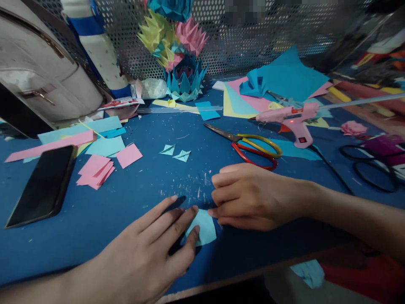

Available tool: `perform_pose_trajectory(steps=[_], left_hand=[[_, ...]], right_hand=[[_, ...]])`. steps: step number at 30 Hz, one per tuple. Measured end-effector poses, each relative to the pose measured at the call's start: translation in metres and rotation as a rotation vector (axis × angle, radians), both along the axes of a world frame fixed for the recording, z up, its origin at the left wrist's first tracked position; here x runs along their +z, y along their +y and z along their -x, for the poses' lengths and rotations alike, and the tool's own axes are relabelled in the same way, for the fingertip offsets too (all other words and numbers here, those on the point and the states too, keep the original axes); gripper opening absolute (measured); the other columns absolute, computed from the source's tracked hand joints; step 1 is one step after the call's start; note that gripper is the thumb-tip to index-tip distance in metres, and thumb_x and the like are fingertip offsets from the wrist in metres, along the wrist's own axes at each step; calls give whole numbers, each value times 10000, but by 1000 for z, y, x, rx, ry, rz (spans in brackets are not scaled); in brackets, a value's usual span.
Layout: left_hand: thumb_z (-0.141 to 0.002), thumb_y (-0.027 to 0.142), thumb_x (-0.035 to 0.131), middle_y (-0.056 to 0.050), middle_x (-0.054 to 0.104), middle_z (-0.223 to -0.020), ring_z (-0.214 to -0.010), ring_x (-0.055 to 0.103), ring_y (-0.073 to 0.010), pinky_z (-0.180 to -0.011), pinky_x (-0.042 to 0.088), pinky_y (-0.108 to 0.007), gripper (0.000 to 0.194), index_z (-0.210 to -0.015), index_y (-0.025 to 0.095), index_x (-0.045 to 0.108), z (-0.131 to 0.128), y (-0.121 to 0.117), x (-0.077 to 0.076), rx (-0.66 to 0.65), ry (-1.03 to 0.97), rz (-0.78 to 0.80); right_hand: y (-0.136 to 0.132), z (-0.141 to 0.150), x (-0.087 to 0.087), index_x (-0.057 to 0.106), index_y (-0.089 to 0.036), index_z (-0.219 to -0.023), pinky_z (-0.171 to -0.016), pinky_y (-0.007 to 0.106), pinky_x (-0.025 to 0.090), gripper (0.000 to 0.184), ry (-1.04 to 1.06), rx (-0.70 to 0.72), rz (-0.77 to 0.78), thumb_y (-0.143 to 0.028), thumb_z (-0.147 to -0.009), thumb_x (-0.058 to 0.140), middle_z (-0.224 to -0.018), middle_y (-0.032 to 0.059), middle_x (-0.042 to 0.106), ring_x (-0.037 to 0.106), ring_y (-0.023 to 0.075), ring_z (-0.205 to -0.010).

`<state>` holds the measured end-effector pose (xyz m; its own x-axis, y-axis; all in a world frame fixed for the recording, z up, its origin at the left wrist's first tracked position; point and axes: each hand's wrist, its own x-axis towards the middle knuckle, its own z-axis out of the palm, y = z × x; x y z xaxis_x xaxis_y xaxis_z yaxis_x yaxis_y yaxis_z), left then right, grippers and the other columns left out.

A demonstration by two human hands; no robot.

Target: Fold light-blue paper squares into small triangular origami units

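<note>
The light-blue paper [206,231] lies partly under the loosely spread left hand [148,247]; the curled right hand [248,198] is at its corner, whether pinching I cannot tell; probably light, easily creased, best held by edges

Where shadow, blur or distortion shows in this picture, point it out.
Head view: dark shadows fall on the blue table beside the left hand and below the right hand; head view, upper right: dim and smeared; head view, left: the white bag slants, perhaps from lens stretch.
</note>
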<state>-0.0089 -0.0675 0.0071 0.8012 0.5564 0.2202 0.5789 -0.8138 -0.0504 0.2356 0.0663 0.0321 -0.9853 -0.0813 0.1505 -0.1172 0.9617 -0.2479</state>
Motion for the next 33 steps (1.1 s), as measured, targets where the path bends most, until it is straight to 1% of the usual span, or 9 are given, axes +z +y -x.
perform_pose_trajectory(steps=[2,4,6,8,12,19,24,29,33], left_hand=[[-974,321,563,-161,576,-1387,-1286,540,-287,-1235,138,-481,349,-1266,135,608,-1,-3,-1,8,-9,-16],[-978,305,557,-171,579,-1380,-1283,546,-293,-1230,155,-482,339,-1261,126,613,-2,-4,0,11,-29,-20],[-997,325,530,-154,599,-1361,-1257,567,-280,-1229,161,-474,335,-1256,133,623,-2,-2,1,18,-58,-13],[-1022,357,485,-124,631,-1322,-1222,587,-259,-1231,158,-459,344,-1242,140,637,-1,0,3,5,-80,-2],[-1026,344,483,-58,691,-1216,-1128,616,-227,-1228,192,-419,318,-1153,129,681,1,3,2,-28,-172,-21],[-1006,305,518,-61,698,-1195,-1092,621,-232,-1205,230,-433,301,-1138,95,688,2,2,-1,-76,-221,-41],[-1023,308,489,-58,709,-1182,-1081,630,-219,-1203,227,-416,322,-1160,90,683,1,5,2,-87,-206,-35],[-1051,299,436,-66,699,-1219,-1114,626,-209,-1193,242,-401,349,-1202,78,660,1,7,5,-111,-176,-28],[-1060,348,397,-90,636,-1321,-1159,605,-233,-1156,294,-418,396,-1261,96,628,3,7,2,-18,-158,-8]], right_hand=[[-5,2,-4,616,-159,-740,-698,315,305,320,45,-80,17,-253,-1015,480,-773,15,587,423,163,-750],[-11,5,-9,618,-157,-765,-676,308,303,341,76,-210,65,-298,-1029,456,-776,20,582,423,160,-734],[-17,9,-14,624,-166,-823,-678,297,306,296,31,-343,137,-346,-1018,493,-791,16,590,448,159,-753],[-23,12,-15,618,-174,-862,-689,288,314,219,-25,-452,199,-367,-964,596,-829,7,602,473,154,-774],[-30,14,-13,614,-183,-891,-703,281,326,177,-74,-565,264,-341,-885,696,-874,-7,616,496,146,-794],[-34,16,-13,598,-186,-764,-739,287,328,127,-68,-588,288,-194,-799,721,-758,-40,581,479,125,-724],[-28,14,-16,617,-198,-800,-670,268,314,73,4,-553,271,-196,-859,659,-787,-34,619,508,136,-783],[-26,13,-19,648,-209,-832,-696,266,333,83,60,-548,215,-200,-910,620,-818,-38,656,548,127,-792],[-27,14,-21,645,-211,-810,-666,285,315,143,73,-515,134,-253,-937,597,-774,-33,639,529,136,-753]])
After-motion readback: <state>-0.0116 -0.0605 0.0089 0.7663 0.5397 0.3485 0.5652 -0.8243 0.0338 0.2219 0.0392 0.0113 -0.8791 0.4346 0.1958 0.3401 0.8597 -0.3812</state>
